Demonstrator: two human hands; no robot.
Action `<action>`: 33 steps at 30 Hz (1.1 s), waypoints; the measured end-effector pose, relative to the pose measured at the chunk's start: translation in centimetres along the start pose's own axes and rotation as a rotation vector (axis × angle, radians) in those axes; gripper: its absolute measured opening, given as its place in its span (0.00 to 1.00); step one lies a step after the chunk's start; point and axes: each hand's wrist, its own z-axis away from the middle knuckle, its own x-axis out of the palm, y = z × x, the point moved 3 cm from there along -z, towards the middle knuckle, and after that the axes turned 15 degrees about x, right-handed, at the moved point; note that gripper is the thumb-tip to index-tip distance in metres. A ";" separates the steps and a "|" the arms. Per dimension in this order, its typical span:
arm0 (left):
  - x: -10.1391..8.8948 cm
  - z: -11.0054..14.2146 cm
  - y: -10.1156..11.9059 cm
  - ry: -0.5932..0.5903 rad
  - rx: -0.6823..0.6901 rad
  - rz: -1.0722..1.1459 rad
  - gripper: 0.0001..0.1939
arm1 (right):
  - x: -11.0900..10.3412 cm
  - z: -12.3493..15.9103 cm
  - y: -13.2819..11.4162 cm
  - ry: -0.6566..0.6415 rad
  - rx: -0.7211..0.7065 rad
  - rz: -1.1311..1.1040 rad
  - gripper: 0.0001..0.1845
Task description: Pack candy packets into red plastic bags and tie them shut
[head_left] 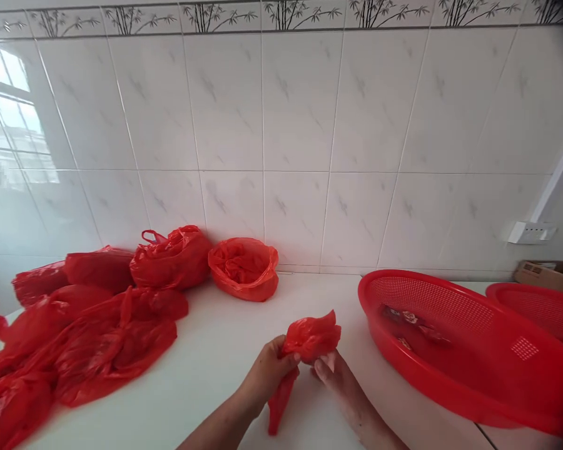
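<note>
Above the white table, both my hands are on a crumpled red plastic bag [312, 337]. My left hand [274, 369] pinches its left side between thumb and fingers, and a strip of the bag hangs down below that grip. From the right, my right hand [331, 369] holds the bag's lower edge, its fingers partly hidden behind the plastic. Whether anything is inside the bag cannot be seen. Beyond my hands, near the wall, a round red bag [243, 269] stands with its mouth open and more red plastic inside.
A pile of red plastic bags [117, 337] spreads over the left, with fuller bags [173, 256] by the wall. At right sits a large red basket [422, 375] with a few small wrapped items [415, 322]. Behind it are another red basket [535, 300] and a cardboard box [548, 275].
</note>
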 end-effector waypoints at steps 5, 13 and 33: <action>0.2 1.3 -0.7 -0.045 -0.071 0.139 0.23 | -0.6 -0.1 0.2 -0.041 0.151 -0.362 0.19; -3.9 0.5 -1.1 0.256 0.023 0.084 0.23 | -5.4 -0.3 0.1 0.268 0.241 -0.385 0.22; -0.1 1.7 0.3 0.014 0.002 0.499 0.16 | -0.5 0.7 -0.6 0.391 -0.253 0.791 0.17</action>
